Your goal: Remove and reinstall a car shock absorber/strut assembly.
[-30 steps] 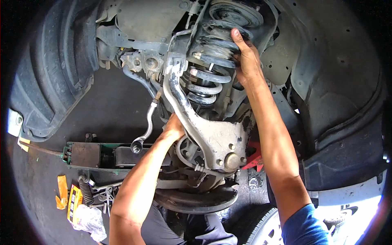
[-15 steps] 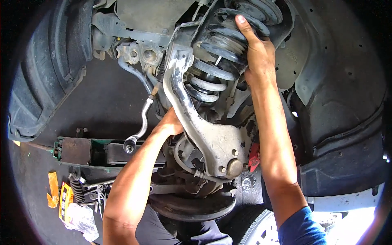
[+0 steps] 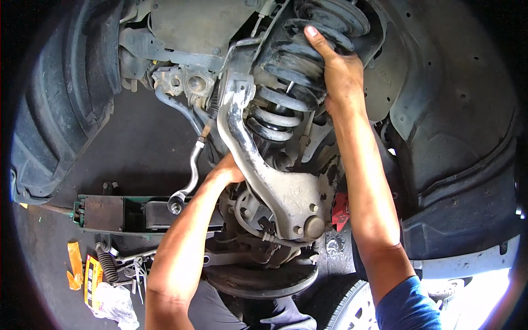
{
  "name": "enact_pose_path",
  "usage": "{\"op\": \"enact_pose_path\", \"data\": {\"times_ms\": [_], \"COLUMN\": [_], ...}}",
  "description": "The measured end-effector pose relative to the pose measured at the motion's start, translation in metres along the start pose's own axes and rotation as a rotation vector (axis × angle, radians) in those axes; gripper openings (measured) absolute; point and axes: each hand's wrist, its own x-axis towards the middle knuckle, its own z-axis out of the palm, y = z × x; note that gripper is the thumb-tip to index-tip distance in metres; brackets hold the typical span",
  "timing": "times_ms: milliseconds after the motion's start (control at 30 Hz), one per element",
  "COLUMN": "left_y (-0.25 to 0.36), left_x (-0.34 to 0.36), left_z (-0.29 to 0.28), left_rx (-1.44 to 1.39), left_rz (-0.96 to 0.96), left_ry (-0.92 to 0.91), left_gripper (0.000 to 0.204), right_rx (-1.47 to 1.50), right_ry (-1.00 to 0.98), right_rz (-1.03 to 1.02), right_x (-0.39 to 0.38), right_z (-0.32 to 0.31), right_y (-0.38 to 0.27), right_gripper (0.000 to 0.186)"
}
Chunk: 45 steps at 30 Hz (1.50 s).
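My right hand (image 3: 345,80) is wrapped around the far upper part of a dark coil spring (image 3: 280,99) on a strut, its thumb lying across a coil. The strut leans in the wheel well, its lower end hidden behind a worn, curved metal control arm (image 3: 300,195). Past the left edge of that arm reaches my left hand (image 3: 232,169); its fingers are out of sight behind the metal, close to the strut's lower end. A tie rod end (image 3: 193,165) hangs free just left of my left wrist.
A green-framed floor jack (image 3: 104,213) lies at left. Nearer are an orange-and-white box (image 3: 93,275), a plastic bag (image 3: 116,305) and several loose tools (image 3: 137,269). Below the control arm sits a brake disc (image 3: 264,278); a wheel (image 3: 352,311) lies at the near edge. Dark liners flank both sides.
My right hand and the upper strut have shifted slightly left and nearer. The whole view has also moved a little. My left hand stays behind the control arm.
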Motion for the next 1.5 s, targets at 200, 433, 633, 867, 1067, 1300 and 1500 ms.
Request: {"op": "enact_pose_path", "data": {"times_ms": [200, 433, 633, 867, 1067, 1300, 1500], "left_y": [-0.025, -0.086, -0.002, -0.022, -0.025, 0.021, 0.009], "left_x": [0.018, 0.049, 0.035, 0.036, 0.033, -0.011, -0.018], "left_z": [0.013, 0.033, 0.025, 0.009, -0.003, -0.064, 0.011], "left_rx": [-0.042, -0.431, -0.151, -0.082, 0.099, 0.206, 0.784], "left_rz": [0.061, 0.267, 0.194, 0.315, 0.283, 0.135, -0.121], "left_ry": [-0.039, 0.079, 0.193, 0.268, 0.138, -0.085, 0.227], "left_gripper": [0.035, 0.054, 0.041, 0.041, 0.042, 0.03, 0.024], "right_rx": [-0.006, 0.056, -0.025, -0.008, 0.019, -0.139, 0.059], "right_ry": [0.041, -0.034, 0.084, 0.083, 0.096, 0.204, 0.04], "right_rz": [-0.069, -0.054, -0.038, -0.12, -0.106, -0.104, -0.238], "right_x": [-0.002, -0.006, -0.002, -0.012, -0.004, -0.005, 0.014], "right_z": [-0.007, 0.009, -0.005, 0.01, 0.009, 0.016, -0.004], "right_y": [-0.004, -0.01, -0.016, -0.023, -0.013, -0.02, 0.004], "right_gripper": [0.068, 0.069, 0.077, 0.072, 0.07, 0.073, 0.06]}}
